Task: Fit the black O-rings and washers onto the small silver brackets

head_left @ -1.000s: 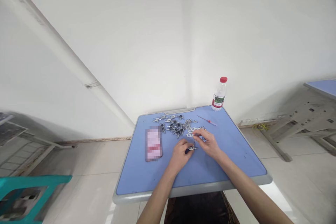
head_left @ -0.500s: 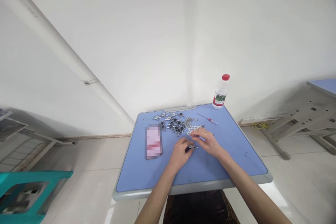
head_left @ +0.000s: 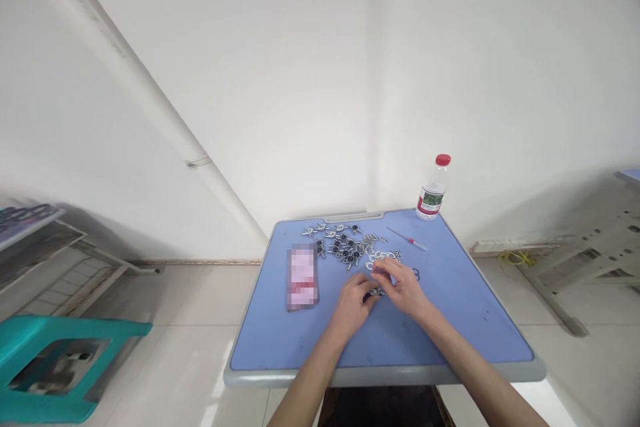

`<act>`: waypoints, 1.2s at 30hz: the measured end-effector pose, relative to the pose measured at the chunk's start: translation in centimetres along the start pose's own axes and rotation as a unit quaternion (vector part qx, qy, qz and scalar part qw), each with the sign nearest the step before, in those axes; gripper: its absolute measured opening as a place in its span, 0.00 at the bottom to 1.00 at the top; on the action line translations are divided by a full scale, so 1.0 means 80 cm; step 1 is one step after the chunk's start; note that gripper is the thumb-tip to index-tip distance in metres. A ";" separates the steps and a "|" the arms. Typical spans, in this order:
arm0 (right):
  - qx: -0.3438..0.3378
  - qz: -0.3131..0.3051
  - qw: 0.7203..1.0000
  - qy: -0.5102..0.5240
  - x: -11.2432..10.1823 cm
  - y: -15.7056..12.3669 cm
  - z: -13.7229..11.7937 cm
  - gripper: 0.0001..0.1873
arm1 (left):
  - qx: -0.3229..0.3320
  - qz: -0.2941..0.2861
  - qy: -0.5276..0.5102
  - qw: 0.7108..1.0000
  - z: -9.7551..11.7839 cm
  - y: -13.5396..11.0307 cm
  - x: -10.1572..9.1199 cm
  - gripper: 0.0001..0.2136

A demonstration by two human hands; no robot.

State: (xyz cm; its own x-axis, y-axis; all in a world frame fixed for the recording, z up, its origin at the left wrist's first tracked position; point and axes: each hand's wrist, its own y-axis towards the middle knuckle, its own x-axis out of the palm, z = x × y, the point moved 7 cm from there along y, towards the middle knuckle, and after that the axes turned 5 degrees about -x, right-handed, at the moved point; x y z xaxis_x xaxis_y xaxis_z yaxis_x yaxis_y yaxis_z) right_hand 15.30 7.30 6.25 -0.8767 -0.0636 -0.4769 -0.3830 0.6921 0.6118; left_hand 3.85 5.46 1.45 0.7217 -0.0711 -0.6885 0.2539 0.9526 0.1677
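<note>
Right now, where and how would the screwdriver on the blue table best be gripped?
Probably by the pale handle, the right hand coming from the near right: the screwdriver lies flat, its thin shaft pointing to the back left and the thicker handle toward the near right.

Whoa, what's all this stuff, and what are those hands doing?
A person is working at a blue table. The left hand holds a small metal part at the tabletop. The right hand is right beside it, fingertips close together; whatever they pinch is too small to tell. Beyond the hands lie a pile of metal pieces with black round parts and some flat pale pieces. A screwdriver and a red-capped bottle are farther back.
</note>
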 end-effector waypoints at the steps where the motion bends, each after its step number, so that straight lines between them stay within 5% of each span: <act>1: 0.004 0.003 1.000 -0.002 0.000 0.000 0.000 0.05 | -0.001 0.004 0.002 1.000 -0.001 -0.001 0.000 0.11; 17: 0.049 0.067 0.996 0.036 -0.004 -0.009 0.021 0.10 | 0.016 0.031 0.085 0.996 0.009 -0.008 -0.001 0.08; 36: 0.183 0.113 0.965 0.151 -0.006 -0.024 0.060 0.19 | 0.051 0.051 0.143 0.987 0.010 -0.017 -0.004 0.08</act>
State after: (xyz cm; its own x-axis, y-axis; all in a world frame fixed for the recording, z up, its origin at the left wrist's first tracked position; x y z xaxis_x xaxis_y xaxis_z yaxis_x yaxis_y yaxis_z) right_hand 17.83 9.43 2.26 -0.9919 -0.0491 -0.1169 -0.0912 0.9170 0.3884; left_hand 3.75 3.94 2.01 0.5400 0.1244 -0.8324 0.2622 0.9150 0.3068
